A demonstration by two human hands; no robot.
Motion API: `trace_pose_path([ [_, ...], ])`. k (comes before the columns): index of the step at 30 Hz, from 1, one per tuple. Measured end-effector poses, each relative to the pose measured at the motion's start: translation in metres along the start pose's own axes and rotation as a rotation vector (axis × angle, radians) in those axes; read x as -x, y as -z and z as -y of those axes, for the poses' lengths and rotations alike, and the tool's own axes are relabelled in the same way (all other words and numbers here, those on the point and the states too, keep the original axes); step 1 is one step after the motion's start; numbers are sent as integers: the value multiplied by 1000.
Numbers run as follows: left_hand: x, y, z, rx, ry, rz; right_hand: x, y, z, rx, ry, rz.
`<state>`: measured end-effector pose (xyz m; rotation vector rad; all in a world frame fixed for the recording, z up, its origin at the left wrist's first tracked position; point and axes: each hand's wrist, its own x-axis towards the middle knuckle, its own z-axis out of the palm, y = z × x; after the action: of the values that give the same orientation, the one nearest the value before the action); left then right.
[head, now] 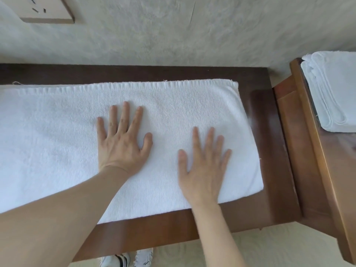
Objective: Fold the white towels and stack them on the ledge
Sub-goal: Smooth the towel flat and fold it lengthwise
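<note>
Pressing my left hand (pixel 123 143) and right hand (pixel 202 166) flat, fingers spread wide, I cover the white towel (pixel 57 135) on the wooden surface (pixel 269 151); folded towels (pixel 335 89) sit stacked on the ledge (pixel 316 151), far right.

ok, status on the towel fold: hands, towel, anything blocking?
Left hand and right hand flat on towel, fingers spread. Towel lies on wooden table. Folded stack on ledge, right. Nothing blocking.
</note>
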<state>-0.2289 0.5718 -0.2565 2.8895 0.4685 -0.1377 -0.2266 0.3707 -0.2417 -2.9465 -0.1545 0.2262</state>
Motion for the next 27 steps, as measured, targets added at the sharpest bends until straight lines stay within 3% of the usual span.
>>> trace_pose_path([
  [2, 1, 0, 0, 5, 1, -4, 18, -13, 24, 17, 207, 24],
  [4, 1, -1, 1, 8, -2, -12, 23, -19, 16, 37, 224, 22],
  [9, 0, -1, 1, 0, -12, -17, 8, 2, -71, 98, -79, 8],
  [13, 1, -1, 1, -15, -5, -19, -7, 17, -85, 97, -302, 5],
  [20, 1, -2, 2, -22, 0, -16, -85, 3, 19, -19, 236, 6],
  [24, 0, -2, 3, -18, -7, -23, -122, 2, 12, 46, 178, 27],
  [27, 0, -3, 2, -19, -18, -28, -145, 14, -21, 37, 14, 14],
])
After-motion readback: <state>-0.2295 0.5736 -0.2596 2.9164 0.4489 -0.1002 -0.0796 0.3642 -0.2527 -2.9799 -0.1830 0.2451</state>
